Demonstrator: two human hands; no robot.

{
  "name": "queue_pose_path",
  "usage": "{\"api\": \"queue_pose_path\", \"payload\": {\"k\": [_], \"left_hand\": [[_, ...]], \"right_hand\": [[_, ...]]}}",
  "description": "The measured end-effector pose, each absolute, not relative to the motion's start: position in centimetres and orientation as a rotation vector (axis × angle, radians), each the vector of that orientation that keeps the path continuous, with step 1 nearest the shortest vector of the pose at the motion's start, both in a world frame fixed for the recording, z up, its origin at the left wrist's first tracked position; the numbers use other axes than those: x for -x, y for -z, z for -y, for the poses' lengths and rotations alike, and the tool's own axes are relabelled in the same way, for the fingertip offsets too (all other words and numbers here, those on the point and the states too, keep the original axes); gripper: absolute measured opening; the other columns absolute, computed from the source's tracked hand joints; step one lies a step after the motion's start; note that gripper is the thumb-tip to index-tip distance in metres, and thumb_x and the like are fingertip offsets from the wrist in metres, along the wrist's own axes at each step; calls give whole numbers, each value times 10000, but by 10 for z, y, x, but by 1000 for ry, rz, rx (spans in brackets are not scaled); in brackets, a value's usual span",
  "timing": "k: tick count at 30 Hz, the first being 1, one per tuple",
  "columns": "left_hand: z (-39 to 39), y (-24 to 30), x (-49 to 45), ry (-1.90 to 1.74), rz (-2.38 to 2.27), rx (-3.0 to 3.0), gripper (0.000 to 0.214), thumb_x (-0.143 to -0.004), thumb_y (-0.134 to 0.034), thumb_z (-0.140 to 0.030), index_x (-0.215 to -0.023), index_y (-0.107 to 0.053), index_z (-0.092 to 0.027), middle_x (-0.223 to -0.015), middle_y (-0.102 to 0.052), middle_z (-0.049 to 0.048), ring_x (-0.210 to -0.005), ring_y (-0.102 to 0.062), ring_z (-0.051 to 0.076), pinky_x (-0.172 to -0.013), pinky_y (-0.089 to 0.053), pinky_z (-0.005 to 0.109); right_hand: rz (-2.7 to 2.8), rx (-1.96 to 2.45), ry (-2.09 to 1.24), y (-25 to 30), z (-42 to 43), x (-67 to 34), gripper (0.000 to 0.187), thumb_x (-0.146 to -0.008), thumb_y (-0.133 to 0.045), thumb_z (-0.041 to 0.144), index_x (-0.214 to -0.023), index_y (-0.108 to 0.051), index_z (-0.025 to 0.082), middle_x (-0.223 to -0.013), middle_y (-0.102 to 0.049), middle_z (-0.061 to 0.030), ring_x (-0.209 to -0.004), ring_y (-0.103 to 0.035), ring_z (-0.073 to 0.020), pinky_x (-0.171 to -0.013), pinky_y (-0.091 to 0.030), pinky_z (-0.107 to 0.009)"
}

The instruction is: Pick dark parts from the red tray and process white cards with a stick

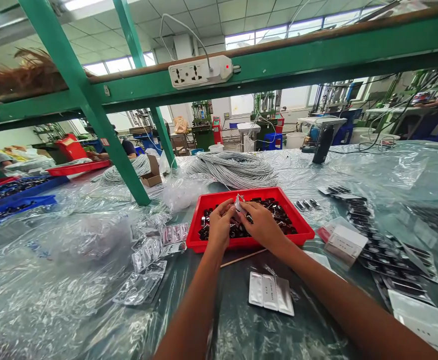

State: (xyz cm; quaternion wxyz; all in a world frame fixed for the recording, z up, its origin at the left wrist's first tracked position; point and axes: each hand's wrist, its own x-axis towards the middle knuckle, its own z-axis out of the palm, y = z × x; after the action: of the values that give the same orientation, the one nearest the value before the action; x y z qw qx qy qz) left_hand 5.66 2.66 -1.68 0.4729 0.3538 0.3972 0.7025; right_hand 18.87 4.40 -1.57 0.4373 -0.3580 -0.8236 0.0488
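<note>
My left hand (220,223) and my right hand (261,223) meet above a red tray (305,234). Between their closed fingertips is a small whitish piece (238,202) that looks like thin plastic; its exact kind is too small to tell. Many small black glossy parts (279,212) fill the tray below. In front of the tray, near my right forearm, lies a silvery blister sheet with printed labels (270,293). A thin wooden stick (243,257) rests along the tray's near edge.
Clear and silver blister packs (147,255) lie at the left, beside crumpled plastic film (84,240). Filled black packs (376,240) spread across the right. Coiled grey cables (236,169) sit behind the tray. A green frame post (119,157) rises at the left under a power strip (200,71).
</note>
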Motion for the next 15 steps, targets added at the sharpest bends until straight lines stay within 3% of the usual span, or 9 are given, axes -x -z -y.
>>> {"api": "queue_pose_path", "payload": {"k": [4,8,12,15], "left_hand": [[-25,15,-52,-1619,-935,-994,453,-576,-886,-371,-953,-758,-155,-912,-760,81,-769,-676,168,-686,-517,265],[-30,17,-46,-1586,-1021,-1116,409,-596,-864,-392,-922,-775,-161,-881,-767,84,-772,-690,193,-700,-529,287],[-33,22,-37,-1723,-1370,-1148,319,-667,-796,-382,-898,-788,-163,-854,-769,84,-769,-689,215,-702,-525,303],[-31,22,-33,-1773,-1572,-1156,308,-721,-757,-374,-952,-795,-174,-850,-770,80,-815,-694,235,-742,-528,315]], "right_hand": [[1932,920,-302,14,-44,-190,240,-932,-590,299,-1026,-756,153,-992,-780,-134,-883,-731,-272,-823,-558,-374],[1900,959,-468,9,-48,-198,162,-875,-639,271,-851,-781,196,-830,-794,-71,-717,-732,-230,-687,-546,-305],[1839,1072,-580,12,-56,-206,152,-843,-622,234,-828,-768,192,-800,-785,-56,-745,-734,-227,-707,-562,-304],[1863,1106,-366,14,-57,-206,185,-839,-599,184,-950,-746,172,-927,-762,-98,-874,-712,-256,-842,-566,-388]]}}
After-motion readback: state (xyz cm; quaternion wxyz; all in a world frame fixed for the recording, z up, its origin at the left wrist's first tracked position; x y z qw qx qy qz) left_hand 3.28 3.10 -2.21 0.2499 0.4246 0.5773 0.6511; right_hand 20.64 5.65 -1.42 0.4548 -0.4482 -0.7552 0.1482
